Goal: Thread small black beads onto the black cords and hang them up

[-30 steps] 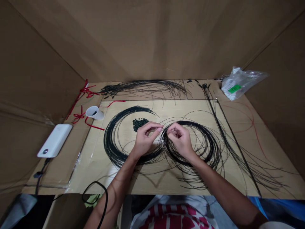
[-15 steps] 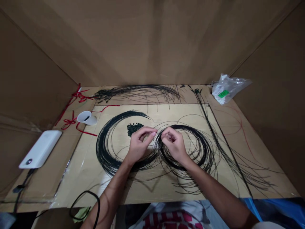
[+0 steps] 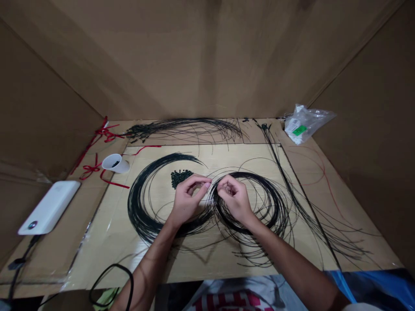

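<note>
My left hand (image 3: 188,199) and my right hand (image 3: 234,199) hang close together over a light wooden board (image 3: 103,252), with their fingertips pinched towards each other. Each seems to grip a thin black wire (image 3: 212,185), though the strand is hard to see. Beneath and around them lie two big loops of the same wire (image 3: 139,207). Just past my left fingers sits a small heap of black beads or pieces (image 3: 180,178). A fan of loose wires (image 3: 186,128) lies along the far edge, and more strands (image 3: 311,211) trail down the right.
Cardboard walls (image 3: 207,56) surround the board. A white cup (image 3: 115,164) lies on its side near red ribbon (image 3: 97,170). A white power bank (image 3: 48,207) sits at left, a plastic bag (image 3: 301,125) at back right, and a black cable (image 3: 112,280) near the front edge.
The whole scene has slid left and down in view as my head moves. My hands stay pinched in almost the same place over the wires.
</note>
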Action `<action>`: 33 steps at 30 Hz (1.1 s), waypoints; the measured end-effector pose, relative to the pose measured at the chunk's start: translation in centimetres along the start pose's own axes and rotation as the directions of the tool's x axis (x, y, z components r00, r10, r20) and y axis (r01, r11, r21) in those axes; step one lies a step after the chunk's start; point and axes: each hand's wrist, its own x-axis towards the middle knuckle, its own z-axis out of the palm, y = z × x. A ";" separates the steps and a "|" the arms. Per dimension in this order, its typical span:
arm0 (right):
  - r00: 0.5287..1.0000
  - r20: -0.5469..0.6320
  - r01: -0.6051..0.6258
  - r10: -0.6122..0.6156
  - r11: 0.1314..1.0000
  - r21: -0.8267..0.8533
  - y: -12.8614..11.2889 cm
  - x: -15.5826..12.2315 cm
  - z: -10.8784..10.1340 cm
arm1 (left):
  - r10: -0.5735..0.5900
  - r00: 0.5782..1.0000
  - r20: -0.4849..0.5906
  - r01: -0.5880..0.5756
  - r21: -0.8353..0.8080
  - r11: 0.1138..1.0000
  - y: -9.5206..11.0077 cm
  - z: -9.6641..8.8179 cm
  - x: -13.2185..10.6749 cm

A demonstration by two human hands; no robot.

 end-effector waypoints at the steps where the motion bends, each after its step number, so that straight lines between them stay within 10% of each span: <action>1: 1.000 0.000 0.000 0.000 1.000 -0.002 0.0 0.0 0.0 | 0.003 1.000 -0.007 -0.003 0.000 1.000 0.0 0.0 0.0; 21: 1.000 0.015 0.012 -0.012 1.000 -0.004 0.0 -0.1 0.1 | 0.107 0.993 0.049 -0.112 0.132 0.985 0.0 0.2 0.0; 33: 0.999 0.039 0.015 -0.015 1.000 0.005 0.2 -0.1 0.0 | -0.089 0.996 0.018 0.090 -0.084 0.992 -0.3 0.2 0.0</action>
